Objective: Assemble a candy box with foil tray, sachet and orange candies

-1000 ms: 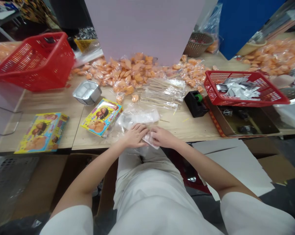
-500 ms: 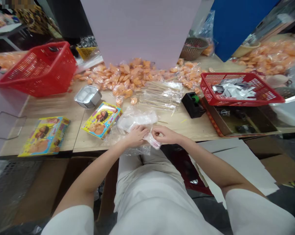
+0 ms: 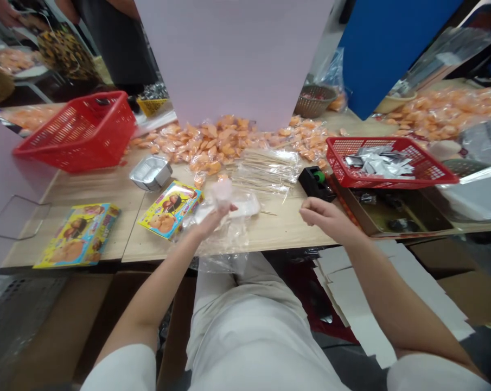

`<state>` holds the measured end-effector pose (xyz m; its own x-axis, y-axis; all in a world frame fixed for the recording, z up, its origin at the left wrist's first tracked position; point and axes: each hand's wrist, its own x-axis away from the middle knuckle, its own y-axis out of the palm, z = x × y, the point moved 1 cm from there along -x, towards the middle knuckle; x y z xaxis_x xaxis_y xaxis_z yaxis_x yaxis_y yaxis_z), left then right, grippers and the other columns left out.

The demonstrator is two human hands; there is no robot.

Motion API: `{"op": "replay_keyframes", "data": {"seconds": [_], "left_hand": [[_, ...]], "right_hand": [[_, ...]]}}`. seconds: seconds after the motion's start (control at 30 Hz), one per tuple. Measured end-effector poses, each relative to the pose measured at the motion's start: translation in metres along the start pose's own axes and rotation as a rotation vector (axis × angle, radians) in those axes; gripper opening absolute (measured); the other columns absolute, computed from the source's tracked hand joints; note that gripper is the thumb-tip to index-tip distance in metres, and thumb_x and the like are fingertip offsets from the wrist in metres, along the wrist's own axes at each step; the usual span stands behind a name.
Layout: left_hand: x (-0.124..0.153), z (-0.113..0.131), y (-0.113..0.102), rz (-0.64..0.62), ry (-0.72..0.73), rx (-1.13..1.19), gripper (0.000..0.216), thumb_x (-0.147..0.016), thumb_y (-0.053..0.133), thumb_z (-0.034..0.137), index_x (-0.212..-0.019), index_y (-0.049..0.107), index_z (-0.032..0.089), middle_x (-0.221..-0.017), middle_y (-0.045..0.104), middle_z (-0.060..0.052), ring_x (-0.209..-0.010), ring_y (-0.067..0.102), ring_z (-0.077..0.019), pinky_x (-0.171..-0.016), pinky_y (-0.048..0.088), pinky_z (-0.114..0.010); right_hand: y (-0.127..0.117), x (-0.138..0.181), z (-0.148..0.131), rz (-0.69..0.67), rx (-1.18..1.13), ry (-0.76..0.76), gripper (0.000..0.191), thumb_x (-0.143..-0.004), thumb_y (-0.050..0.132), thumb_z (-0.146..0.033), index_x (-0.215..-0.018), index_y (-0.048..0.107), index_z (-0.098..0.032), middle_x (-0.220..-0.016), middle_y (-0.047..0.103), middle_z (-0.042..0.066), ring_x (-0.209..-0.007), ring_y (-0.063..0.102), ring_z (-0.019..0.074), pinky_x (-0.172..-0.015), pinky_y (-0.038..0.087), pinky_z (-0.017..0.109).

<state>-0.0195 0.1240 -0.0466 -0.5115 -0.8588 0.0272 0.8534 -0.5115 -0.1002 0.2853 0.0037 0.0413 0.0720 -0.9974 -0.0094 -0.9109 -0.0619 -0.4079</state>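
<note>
"Two bare hands are operating over the wooden table (image 3: 284,231). What is each one doing?"

"The left hand (image 3: 212,220) is gripping a small whitish packet (image 3: 222,190), which is projecting above the fingers over the table; blur is hiding the exact grip. The right hand (image 3: 329,218) is hovering well apart, its fingers curling inward. I cannot tell whether its fingertips are pinching anything."

"Which items are lying directly about them?"

"Clear plastic bags (image 3: 233,244) are spreading below the left hand and overhanging the front edge. A white film-covered item (image 3: 249,205) is lying just beside that hand. A black tape dispenser (image 3: 308,184) is standing just beyond the right hand, carrying green tape."

"And farther outward?"

"Wrapped wooden sticks (image 3: 265,169) are lying behind the bags; orange pieces in clear wrappers (image 3: 212,141) are forming a heap behind those. One printed box (image 3: 172,209) is resting near the left hand, and a second printed box (image 3: 76,236) is lying farther left. Foil trays (image 3: 150,172) are sitting behind the nearer box. On the right, a red basket (image 3: 430,171) is containing silver sachets (image 3: 381,163)."
</note>
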Motion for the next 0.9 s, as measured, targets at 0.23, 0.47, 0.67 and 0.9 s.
{"op": "replay_keyframes", "data": {"seconds": [0.23,0.47,0.67,0.9], "left_hand": [[-0.005,0.072,-0.027,0.271,0.034,0.792,0.022,-0.093,0.056,0.039,-0.087,0.068,0.021,-0.085,0.07,-0.005,-0.098,0.069,-0.0212,-0.093,0.054,-0.036],[0.023,0.108,-0.019,0.257,-0.002,1.031,0.031,-0.1,0.042,0.038,-0.089,0.067,0.023,-0.083,0.069,-0.004,-0.096,0.071,-0.0193,-0.091,0.058,-0.038],[0.027,0.086,0.009,0.191,-0.069,1.114,0.03,-0.098,0.045,0.038,-0.094,0.069,0.022,-0.094,0.074,-0.005,-0.119,0.065,-0.0259,-0.104,0.051,-0.047],[0.031,0.059,0.019,0.065,-0.094,1.206,0.048,-0.091,0.048,0.057,-0.115,0.067,0.02,-0.118,0.071,-0.01,-0.131,0.055,-0.032,-0.112,0.041,-0.054]], "right_hand": [[0.074,-0.031,0.02,0.125,-0.025,-0.032,0.035,-0.087,0.053,-0.04,-0.112,0.066,-0.02,-0.07,0.066,0.0,-0.069,0.063,0.0173,-0.071,0.05,0.033],[0.102,-0.075,-0.043,0.081,-0.189,-0.23,0.04,-0.086,0.06,-0.047,-0.116,0.07,-0.024,-0.119,0.069,0.007,-0.11,0.064,0.0233,-0.096,0.05,0.04],[0.13,-0.087,-0.046,-0.332,-0.128,0.04,0.044,-0.073,0.071,-0.063,-0.08,0.069,-0.019,-0.08,0.065,0.002,-0.079,0.06,0.0187,-0.072,0.047,0.031],[0.141,-0.056,-0.023,-0.314,-0.511,0.371,0.054,-0.059,0.08,-0.063,-0.079,0.065,-0.015,-0.067,0.057,-0.001,-0.062,0.049,0.0115,-0.056,0.036,0.025]]}}
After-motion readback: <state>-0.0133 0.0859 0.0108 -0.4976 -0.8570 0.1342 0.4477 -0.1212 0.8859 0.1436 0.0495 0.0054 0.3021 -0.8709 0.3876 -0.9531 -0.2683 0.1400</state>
